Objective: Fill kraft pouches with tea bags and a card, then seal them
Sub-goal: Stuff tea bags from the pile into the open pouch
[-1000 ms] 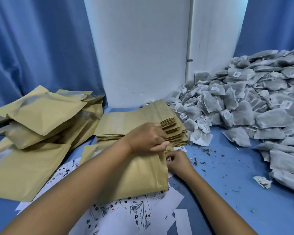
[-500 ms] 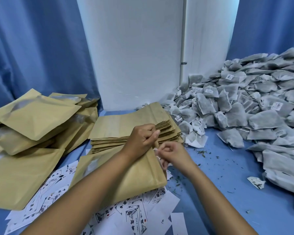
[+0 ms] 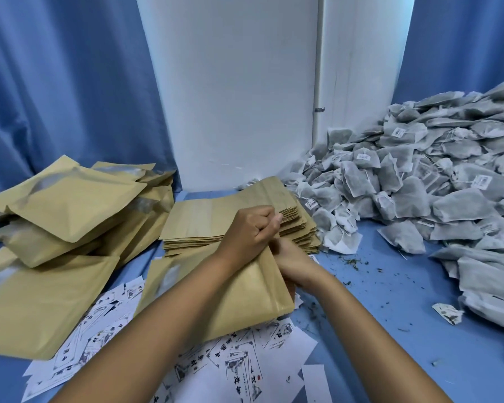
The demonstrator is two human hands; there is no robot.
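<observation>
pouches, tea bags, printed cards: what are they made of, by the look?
Pouch in hand: matte tan kraft paper, creasing softly; a hazy film window shows, likely plastic. Tea bags: grey-white translucent mesh or nonwoven, dark contents showing through, with strings and paper tags. Cards: thin white paper, black print, flat finish.

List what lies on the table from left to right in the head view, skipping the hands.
Filled pouches → printed cards → stack of flat empty pouches → loose tea crumbs → heap of tea bags.
</observation>
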